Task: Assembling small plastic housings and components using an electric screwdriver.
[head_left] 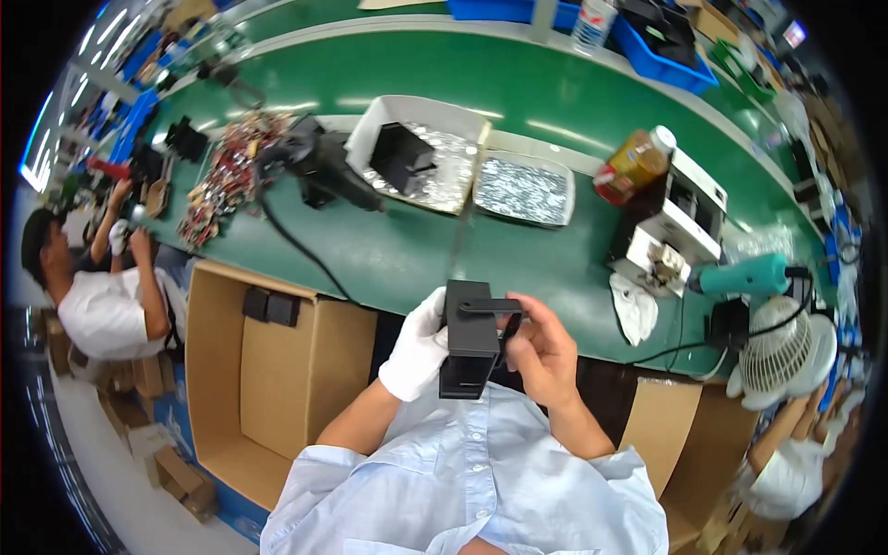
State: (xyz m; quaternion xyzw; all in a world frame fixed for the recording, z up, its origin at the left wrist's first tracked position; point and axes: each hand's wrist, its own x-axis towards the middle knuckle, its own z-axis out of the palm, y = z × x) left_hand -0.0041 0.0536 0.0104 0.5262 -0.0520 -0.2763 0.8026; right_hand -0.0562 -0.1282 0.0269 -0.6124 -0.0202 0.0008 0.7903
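The green bench (416,250) spreads out beyond the black box (470,338), which is held up just off its near edge. It would be wise to keep the box there, where nothing on the bench gets in the way of a turning bracket. The open brown carton (342,370) stands to the left of the box, and its wall should be kept clear of the left elbow. The white bin (425,111), with shiny pieces and another black part inside, sits on the far side of the box, well apart from it.

The box itself seems best kept steady and upright by the left hand (416,350), so that only the bracket (492,306) takes the force from the right hand (548,356). Slow, even pressure near the bracket's bend should work better than a jerk, with the fingertips kept out of the gap between bracket and box.

As for where it lies, the box is between the two hands. The gloved left hand grasps its left side, palm against it. The bare right hand, on the box's right, appears to pinch the bracket's bent end between thumb and fingers; the exact contact is partly hidden.
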